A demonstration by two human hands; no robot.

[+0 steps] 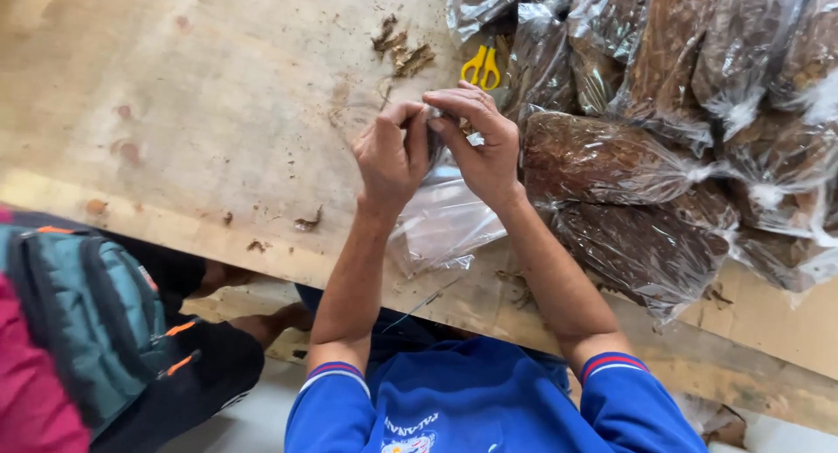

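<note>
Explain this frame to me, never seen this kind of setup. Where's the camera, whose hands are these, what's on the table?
There is no machine here. The single picture comes from a camera worn on a person's head, looking down at their own two bare hands and blue sleeves.

The left hand and right hand meet above a worn plywood tabletop. Together they pinch the top of an empty clear plastic bag, which lies toward the table edge. How firm the grip is cannot be told.

To the right lies a pile of sealed clear plastic bags filled with brown dried material. Small yellow-handled scissors lie just beyond the hands, beside the pile. Brown scraps and crumbs are scattered on the wood.

At lower left is a teal backpack with orange zip pulls, beside another person's legs.
</note>
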